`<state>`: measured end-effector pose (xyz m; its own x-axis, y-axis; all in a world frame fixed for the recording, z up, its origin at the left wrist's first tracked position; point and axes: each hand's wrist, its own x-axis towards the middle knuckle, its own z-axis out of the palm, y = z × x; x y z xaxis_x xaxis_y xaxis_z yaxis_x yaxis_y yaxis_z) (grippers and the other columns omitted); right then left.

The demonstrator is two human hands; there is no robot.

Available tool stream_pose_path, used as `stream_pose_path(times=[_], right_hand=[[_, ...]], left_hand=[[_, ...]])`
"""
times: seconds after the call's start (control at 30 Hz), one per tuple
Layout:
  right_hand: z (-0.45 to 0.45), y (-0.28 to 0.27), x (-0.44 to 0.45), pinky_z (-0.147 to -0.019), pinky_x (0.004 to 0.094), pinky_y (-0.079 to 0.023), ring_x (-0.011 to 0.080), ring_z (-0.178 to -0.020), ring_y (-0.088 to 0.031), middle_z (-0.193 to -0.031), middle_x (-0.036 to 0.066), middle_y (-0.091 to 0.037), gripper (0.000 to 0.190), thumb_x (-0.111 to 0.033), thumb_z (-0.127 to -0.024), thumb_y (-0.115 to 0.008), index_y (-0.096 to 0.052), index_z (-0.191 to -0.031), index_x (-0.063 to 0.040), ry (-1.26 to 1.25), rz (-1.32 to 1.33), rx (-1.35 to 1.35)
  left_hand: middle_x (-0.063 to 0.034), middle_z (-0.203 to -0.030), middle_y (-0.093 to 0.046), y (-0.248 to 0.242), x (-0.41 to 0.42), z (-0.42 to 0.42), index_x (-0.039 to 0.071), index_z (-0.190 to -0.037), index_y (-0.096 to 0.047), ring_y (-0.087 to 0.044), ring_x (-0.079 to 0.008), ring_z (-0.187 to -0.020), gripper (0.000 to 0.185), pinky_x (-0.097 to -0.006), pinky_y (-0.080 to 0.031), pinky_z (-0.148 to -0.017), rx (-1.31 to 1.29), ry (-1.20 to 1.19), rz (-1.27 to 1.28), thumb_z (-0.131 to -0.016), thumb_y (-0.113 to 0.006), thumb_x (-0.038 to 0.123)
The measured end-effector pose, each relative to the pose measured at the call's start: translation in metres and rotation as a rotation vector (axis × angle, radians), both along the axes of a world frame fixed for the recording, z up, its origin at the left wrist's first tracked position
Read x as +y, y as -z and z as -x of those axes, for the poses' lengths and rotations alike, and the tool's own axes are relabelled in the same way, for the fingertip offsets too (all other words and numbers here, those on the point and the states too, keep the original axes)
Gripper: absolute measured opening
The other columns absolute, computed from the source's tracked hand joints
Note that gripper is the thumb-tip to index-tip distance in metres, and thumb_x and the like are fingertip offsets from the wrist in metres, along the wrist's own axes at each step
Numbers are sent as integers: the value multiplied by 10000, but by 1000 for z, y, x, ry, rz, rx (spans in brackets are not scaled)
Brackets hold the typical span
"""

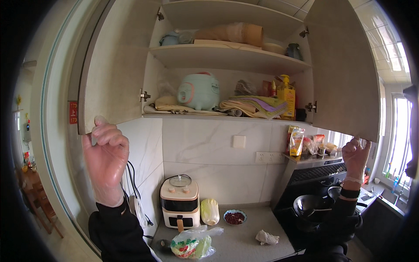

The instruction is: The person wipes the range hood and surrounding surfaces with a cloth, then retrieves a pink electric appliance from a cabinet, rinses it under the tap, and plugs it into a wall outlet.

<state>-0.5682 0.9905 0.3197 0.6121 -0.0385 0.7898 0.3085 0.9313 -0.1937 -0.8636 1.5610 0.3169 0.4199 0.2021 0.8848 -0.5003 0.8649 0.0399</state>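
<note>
My left hand (109, 157), in a clear disposable glove, grips the lower corner of the left cabinet door (118, 65). At the lower edge of the right cabinet door (343, 72), my gloved right hand (355, 159) has its fingers curled around the edge. Both doors stand swung out from the wall cabinet. On its bottom shelf sit a pale blue rice cooker (198, 91), folded cloths (255, 106) and a yellow pump bottle (288, 98). The middle shelf (229, 54) bears a brown paper-like roll (229, 32) and a dark cup (294, 51).
Below, the counter (242, 242) holds an air fryer (180, 203), a napa cabbage (209, 212), a bowl of dark red food (235, 217), a bagged vegetable (193, 244) and a crumpled cloth (267, 237). A wok (311, 204) rests on the stove, right. Packets (297, 142) top the range hood.
</note>
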Motion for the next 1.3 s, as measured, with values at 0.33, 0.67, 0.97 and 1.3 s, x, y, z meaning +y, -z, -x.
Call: stream_pose_path(times=[0.33,0.67,0.97,1.3], right_hand=[[-6,4,-59,-616,269,-465,142,-686,-556,-930,74,-670,385,-450,-962,-573,-594,-1073,-82,-5,35,75],[-37,4,-146,-679,261,-470,148,-809,-553,-1147,89,-621,451,-493,-1021,-445,-512,-1300,-147,298,170,144],[-34,12,-172,-725,262,-476,153,-835,-550,-1279,138,-593,609,-577,-1011,-406,-469,-1410,-122,241,226,213],[93,9,-157,-818,244,-461,104,-897,-584,-1121,50,-654,403,-349,-979,-567,-618,-1268,-72,841,529,277]], left_hand=[[-29,-918,-637,-4,5,11,26,-1271,-529,-554,-162,-741,418,-346,-441,-751,174,-156,-28,-1047,-388,349],[-101,-1197,-609,-26,-29,51,29,-1457,-372,-579,-172,-901,741,-316,-466,-777,751,-869,-117,-981,-454,592],[-197,-1326,-589,-53,-33,56,-3,-1409,-482,-572,-271,-1190,722,-342,-437,-995,756,-2065,-489,-912,-626,501],[-307,-1272,-590,-66,16,51,-97,-1333,-493,-562,-417,-1211,625,-412,-441,-1022,961,-2660,-599,-940,-601,377]])
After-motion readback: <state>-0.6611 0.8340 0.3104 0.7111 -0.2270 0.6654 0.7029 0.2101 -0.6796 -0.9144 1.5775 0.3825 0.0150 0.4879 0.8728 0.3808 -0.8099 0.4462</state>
